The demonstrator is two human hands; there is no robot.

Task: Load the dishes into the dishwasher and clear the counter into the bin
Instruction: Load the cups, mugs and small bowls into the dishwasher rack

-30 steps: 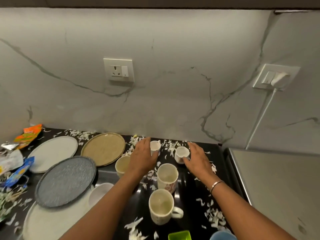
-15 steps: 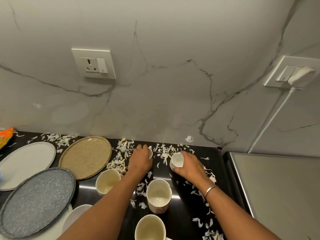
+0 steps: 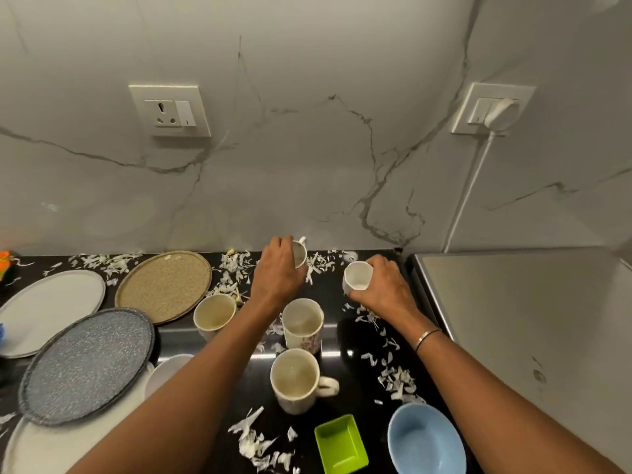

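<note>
By the wall on the black counter (image 3: 355, 398), the left hand (image 3: 278, 278) was curled round a small handled cup (image 3: 300, 254) and the right hand (image 3: 384, 290) round a small white cup (image 3: 355, 277), probably so both could go to the dishwasher together.

Head cam – fwd-down, near counter (image 3: 355, 388)

left hand (image 3: 278, 273): wrapped round a small cup (image 3: 301, 255), tilted i think
right hand (image 3: 384, 290): gripping a white cup (image 3: 355, 277)
counter (image 3: 352, 391): mugs (image 3: 295, 378), scraps (image 3: 396, 381) everywhere
</note>
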